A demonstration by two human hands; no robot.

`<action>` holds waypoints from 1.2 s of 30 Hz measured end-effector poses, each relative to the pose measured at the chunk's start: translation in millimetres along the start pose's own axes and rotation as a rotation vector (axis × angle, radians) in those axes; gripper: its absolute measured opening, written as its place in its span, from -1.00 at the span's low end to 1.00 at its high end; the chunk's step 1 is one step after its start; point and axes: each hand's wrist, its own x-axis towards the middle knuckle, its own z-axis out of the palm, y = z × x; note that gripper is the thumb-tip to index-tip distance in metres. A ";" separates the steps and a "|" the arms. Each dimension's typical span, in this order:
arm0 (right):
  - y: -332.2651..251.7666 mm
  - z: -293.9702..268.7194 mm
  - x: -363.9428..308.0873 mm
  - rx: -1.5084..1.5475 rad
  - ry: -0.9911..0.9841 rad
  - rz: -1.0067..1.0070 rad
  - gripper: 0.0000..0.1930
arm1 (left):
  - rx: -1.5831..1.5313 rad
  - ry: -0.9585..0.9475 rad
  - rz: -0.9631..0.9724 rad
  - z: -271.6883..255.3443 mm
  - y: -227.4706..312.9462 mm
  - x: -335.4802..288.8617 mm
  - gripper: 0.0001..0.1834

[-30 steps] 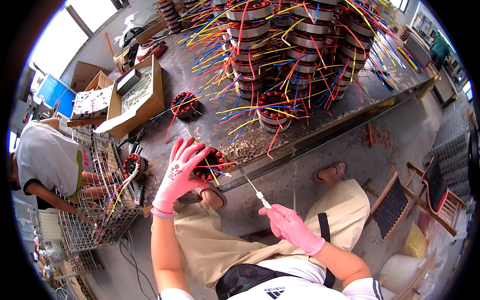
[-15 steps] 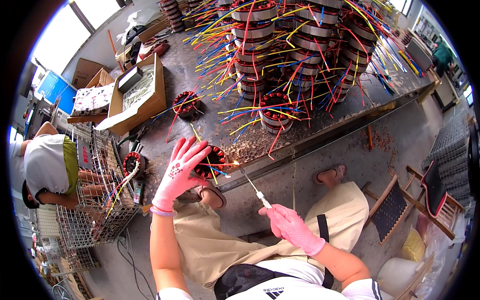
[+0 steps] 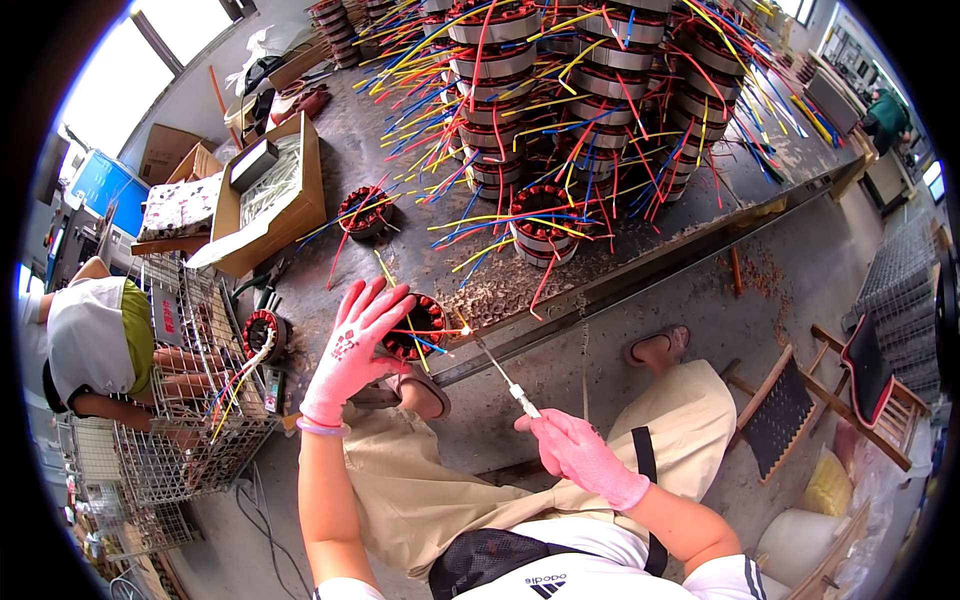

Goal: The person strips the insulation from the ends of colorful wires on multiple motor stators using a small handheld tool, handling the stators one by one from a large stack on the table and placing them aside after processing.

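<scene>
My left hand point(image 3: 352, 345), in a pink glove, is held open with its fingers spread beside a motor stator point(image 3: 418, 328) at the table's near edge. The stator has red windings round a dark ring, with red, blue and yellow wire leads sticking out; the hand partly covers its left side. My right hand point(image 3: 580, 455), also gloved in pink, is closed round the white handle of a thin long-nosed lighter point(image 3: 520, 398). Its metal stem slants up and left, and a small flame point(image 3: 466, 330) glows past its tip, near the ends of the leads.
Tall stacks of wired stators point(image 3: 600, 110) fill the table's far middle. Single stators point(image 3: 365, 213) and an open cardboard box point(image 3: 300, 215) lie to the left. Wire baskets point(image 3: 190, 440) stand at left, where another person point(image 3: 95, 340) bends over. A wooden chair point(image 3: 780, 420) is at right.
The surroundings have shifted slightly left in the view. Both hands keep nearly the same pose, and the flame still burns by the stator's leads.
</scene>
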 end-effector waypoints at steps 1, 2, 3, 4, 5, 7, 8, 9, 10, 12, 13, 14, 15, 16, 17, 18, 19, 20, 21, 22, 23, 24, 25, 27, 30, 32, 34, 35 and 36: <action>3.5 -1.1 1.0 0.009 0.000 -0.006 -0.67 | 0.002 -0.002 0.000 0.2 0.0 0.4 0.09; 5.4 -1.8 1.5 0.018 0.001 -0.012 -0.67 | 0.003 -0.004 -0.001 0.2 0.1 0.9 0.09; 3.3 -1.1 0.9 0.004 -0.002 -0.003 -0.67 | 0.006 -0.007 -0.004 -0.3 0.0 0.1 0.09; -0.8 -0.1 -0.3 -0.010 -0.005 0.006 -0.67 | 0.007 -0.009 -0.004 -0.7 -0.1 -0.3 0.08; -3.1 0.5 -0.6 -0.025 -0.008 0.015 -0.67 | 0.007 -0.012 -0.004 -1.2 -0.4 -0.5 0.08; -2.5 1.3 0.4 0.005 -0.011 0.020 -0.68 | 0.005 -0.016 -0.006 -2.2 0.3 -0.1 0.07; -1.8 1.7 1.0 0.019 -0.012 0.022 -0.68 | 0.004 -0.018 -0.008 -2.4 1.6 0.3 0.06; -0.4 1.5 1.9 0.037 -0.014 0.016 -0.68 | 0.004 -0.016 -0.010 -3.4 2.7 1.0 0.05; 2.9 0.8 3.1 0.055 -0.016 0.011 -0.68 | -0.004 -0.019 -0.011 -4.2 3.0 1.3 0.06; 7.9 -1.0 4.2 0.081 -0.020 0.004 -0.68 | -0.021 -0.026 -0.014 -4.6 3.2 1.0 0.08; 9.9 -2.3 4.4 0.089 -0.023 0.002 -0.69 | -0.019 -0.021 -0.010 -4.5 3.5 1.2 0.06; 10.9 -2.8 4.6 0.097 -0.026 0.000 -0.69 | -0.017 -0.016 -0.006 -4.6 3.9 1.7 0.05; 8.3 -2.5 3.8 0.074 -0.025 0.006 -0.69 | -0.014 -0.008 -0.003 -5.4 4.1 1.7 0.04; 4.1 -1.6 1.6 0.050 -0.025 0.011 -0.69 | -0.015 -0.013 -0.005 -5.5 3.5 0.7 0.04; 1.2 -1.1 0.5 0.027 -0.024 0.017 -0.69 | -0.017 -0.017 -0.007 -5.1 2.8 -0.7 0.04; 0.0 -1.2 0.3 0.008 -0.025 0.018 -0.69 | -0.020 -0.020 -0.006 -5.0 2.8 -0.2 0.03; -0.9 -1.0 0.2 -0.011 -0.027 0.019 -0.69 | -0.023 -0.017 -0.007 -5.3 3.1 0.2 0.03; -1.8 -1.0 0.4 -0.030 -0.028 0.019 -0.69 | -0.026 -0.015 -0.009 -5.9 3.7 0.8 0.03; -1.1 -0.6 0.6 -0.023 -0.027 0.012 -0.68 | -0.031 -0.018 -0.011 -5.7 4.2 0.1 0.03; -0.4 -0.3 1.1 -0.015 -0.026 0.003 -0.68 | -0.038 -0.019 -0.010 -5.2 4.0 -0.1 0.02; 0.0 0.0 1.4 -0.008 -0.024 -0.005 -0.68 | -0.046 -0.019 -0.009 -4.8 3.5 -0.1 0.02; -1.7 0.3 0.9 -0.011 -0.021 -0.004 -0.68 | -0.053 -0.018 -0.009 -5.0 3.1 0.0 0.02; -4.5 0.8 -0.4 -0.014 -0.018 -0.004 -0.68 | -0.054 -0.019 -0.014 -5.3 3.4 -0.4 0.02; -4.9 0.7 -1.5 -0.001 -0.013 0.007 -0.68 | -0.059 -0.020 -0.021 -5.7 4.9 -0.3 0.01; 1.0 -0.7 -0.1 0.036 -0.009 0.021 -0.69 | -0.088 -0.008 -0.023 -6.4 6.1 -0.4 0.01; 3.5 -0.5 1.0 0.046 -0.010 0.007 -0.70 | -0.098 -0.007 -0.021 -4.9 4.6 -0.5 0.01; 4.2 0.3 2.5 0.019 -0.016 -0.003 -0.70 | -0.098 -0.013 -0.024 -4.0 3.1 -0.8 0.01; 4.2 0.8 3.3 0.005 -0.019 -0.007 -0.71 | -0.096 -0.017 -0.030 -3.5 2.7 -1.7 0.01; 2.7 -0.4 2.2 -0.003 -0.016 -0.014 -0.71 | -0.086 -0.023 -0.033 -4.7 4.7 -0.2 0.01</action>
